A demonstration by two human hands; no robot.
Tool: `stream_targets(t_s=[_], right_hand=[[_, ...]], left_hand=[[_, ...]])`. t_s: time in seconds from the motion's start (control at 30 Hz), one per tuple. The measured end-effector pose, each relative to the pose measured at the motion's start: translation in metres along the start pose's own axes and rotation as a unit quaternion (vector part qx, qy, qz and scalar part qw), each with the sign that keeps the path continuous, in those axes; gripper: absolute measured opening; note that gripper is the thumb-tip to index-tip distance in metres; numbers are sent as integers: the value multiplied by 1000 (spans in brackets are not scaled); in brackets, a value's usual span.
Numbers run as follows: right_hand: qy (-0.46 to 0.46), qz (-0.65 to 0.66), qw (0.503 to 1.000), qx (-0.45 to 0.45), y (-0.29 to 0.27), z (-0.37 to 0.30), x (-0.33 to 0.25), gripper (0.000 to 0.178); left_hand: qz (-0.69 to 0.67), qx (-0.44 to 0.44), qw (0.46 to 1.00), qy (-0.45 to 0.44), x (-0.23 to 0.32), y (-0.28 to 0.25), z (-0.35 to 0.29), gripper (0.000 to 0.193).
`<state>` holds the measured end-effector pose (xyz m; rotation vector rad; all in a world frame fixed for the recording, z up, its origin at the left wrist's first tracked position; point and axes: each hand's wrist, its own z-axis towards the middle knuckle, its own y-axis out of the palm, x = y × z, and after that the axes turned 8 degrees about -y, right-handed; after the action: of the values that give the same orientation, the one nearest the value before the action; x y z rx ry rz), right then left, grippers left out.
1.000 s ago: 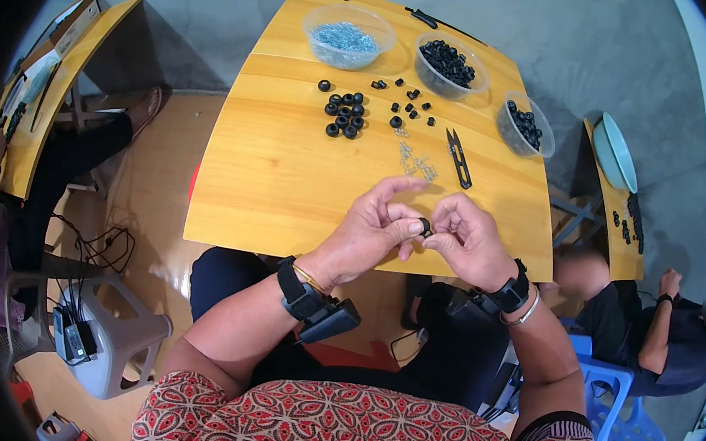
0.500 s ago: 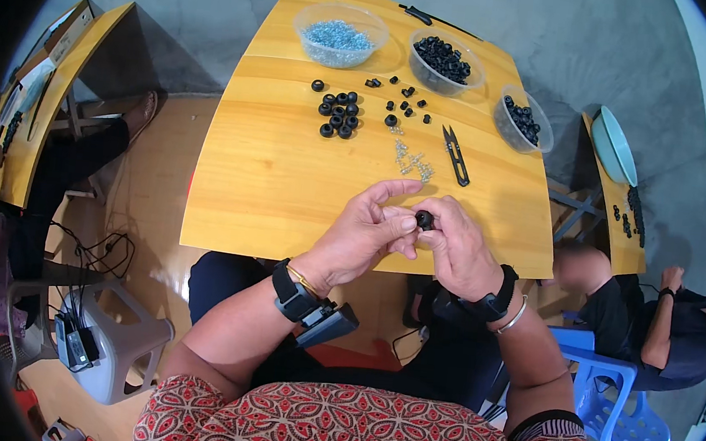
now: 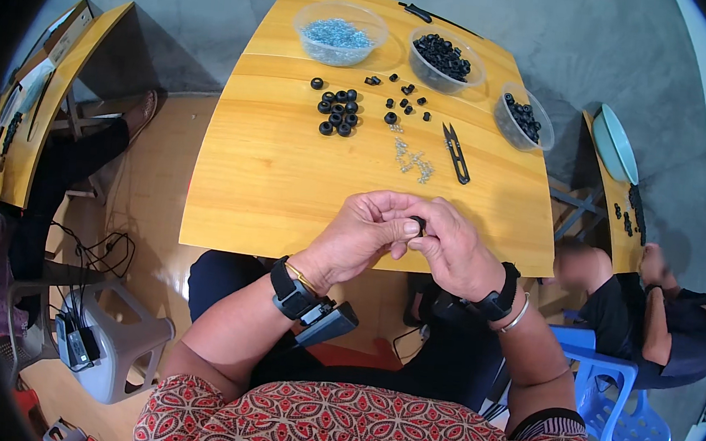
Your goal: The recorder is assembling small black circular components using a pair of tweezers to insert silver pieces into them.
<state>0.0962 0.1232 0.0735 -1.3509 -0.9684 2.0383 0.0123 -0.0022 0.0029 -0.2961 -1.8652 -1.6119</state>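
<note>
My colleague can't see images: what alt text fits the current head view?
A person's left hand and right hand together hold a small black piece at the near side of a wooden table. Beyond lie loose black beads, black snips and three clear tubs, one of blue pieces, two of black parts.

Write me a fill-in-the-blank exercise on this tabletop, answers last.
1. The left hand and right hand hold a small round piece coloured ____.
2. Clear round plastic bowls on the yellow wooden table number ____.
3. The slender black metal thread snips lie to the ____ of the small scattered silvery pieces.
4. The leftmost bowl contains tiny shiny pieces coloured ____.

Missing words: black; three; right; light blue.
</note>
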Motion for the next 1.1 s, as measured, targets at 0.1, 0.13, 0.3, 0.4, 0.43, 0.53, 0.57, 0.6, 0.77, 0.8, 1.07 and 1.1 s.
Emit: stream_targets(t_s=[0.1, 0.13, 0.3, 0.4, 0.43, 0.53, 0.57, 0.6, 0.77, 0.8, 1.07, 1.1], right_hand=[[-19, 11, 1000, 2, 1, -1, 3, 27], [-24, 14, 1000, 5, 2, -1, 5, 26], [-25, 7, 1000, 10, 3, 0, 3, 25], [20, 51, 998, 10, 3, 1, -1, 24], [46, 76, 996, 9, 2, 2, -3, 24], [7, -4, 999, 45, 7, -1, 6, 25], [8, 2, 998, 62, 7, -2, 6, 25], [9, 9, 997, 79, 7, -3, 5, 24], [-10, 19, 993, 115, 8, -6, 3, 29], [0, 8, 994, 111, 7, -6, 0, 30], [-18, -11, 993, 115, 15, -7, -9, 35], [-29, -1, 992, 124, 18, -7, -8, 36]], left_hand=[[9, 2, 1000, -9, 0, -1, 0, 28], [8, 4, 1000, -8, 0, 0, 1, 29], [8, 7, 1000, -7, -1, 0, 0, 33], [8, 16, 1000, -8, 0, 1, 0, 34], [4, 16, 1000, -10, 1, 1, -1, 35], [7, 21, 1000, -21, 3, 4, -1, 35], [9, 23, 999, -26, 4, 5, -1, 35], [13, 15, 999, -25, 4, 4, -1, 36], [60, -49, 997, 21, -3, -2, 0, 56], [89, -54, 993, 50, -3, 1, -1, 63], [158, -68, 978, 120, -3, 16, -2, 78], [178, -64, 974, 125, -4, 15, -3, 74]])
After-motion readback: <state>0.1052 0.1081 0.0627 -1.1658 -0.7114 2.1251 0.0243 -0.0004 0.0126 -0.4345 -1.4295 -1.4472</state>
